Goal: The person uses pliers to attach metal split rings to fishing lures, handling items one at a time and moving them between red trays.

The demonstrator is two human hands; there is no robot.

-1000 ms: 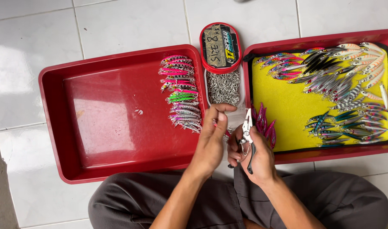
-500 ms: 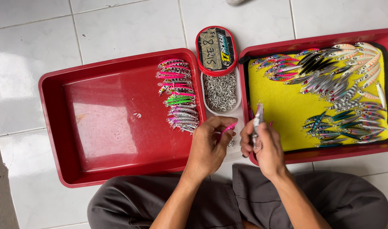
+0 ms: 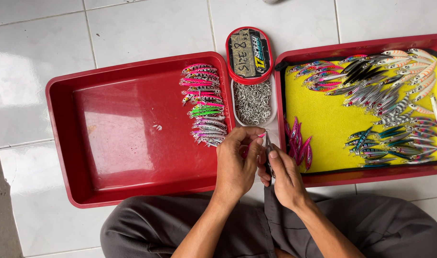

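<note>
The left hand [image 3: 235,162] pinches a small pink lure [image 3: 251,145] between thumb and fingers, in the gap between the two red trays. The right hand [image 3: 285,174], touching the left, is clenched around small pliers [image 3: 268,152] whose tip meets the lure's end. Just above sits a clear tub of silver split rings [image 3: 254,101], its red lid [image 3: 249,55] beyond it. Finished lures line the left tray [image 3: 132,134]; the right tray [image 3: 362,172] holds a yellow pad [image 3: 328,124] with more lures.

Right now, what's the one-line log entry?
left hand: holds pink lure | right hand: holds pliers on lure | ring tub just ahead
</note>
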